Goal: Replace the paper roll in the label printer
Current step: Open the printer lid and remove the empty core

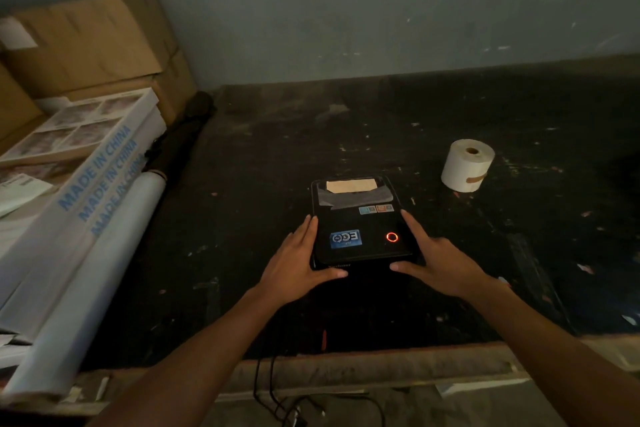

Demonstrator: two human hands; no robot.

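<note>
The black, flat-topped label printer (360, 229) sits on the dark, paint-flecked counter (450, 107), its lid closed, a red ring glowing on top and a strip of pale paper showing at its far end. The left hand (298, 263) lies flat against the printer's left side, the right hand (433, 260) against its right — each grip is spread, fingers straight, thumbs at the near edge. A white paper roll (467, 165) stands well apart, to the right and farther back. Cardboard boxes (93, 45) are stacked at the far left.
</note>
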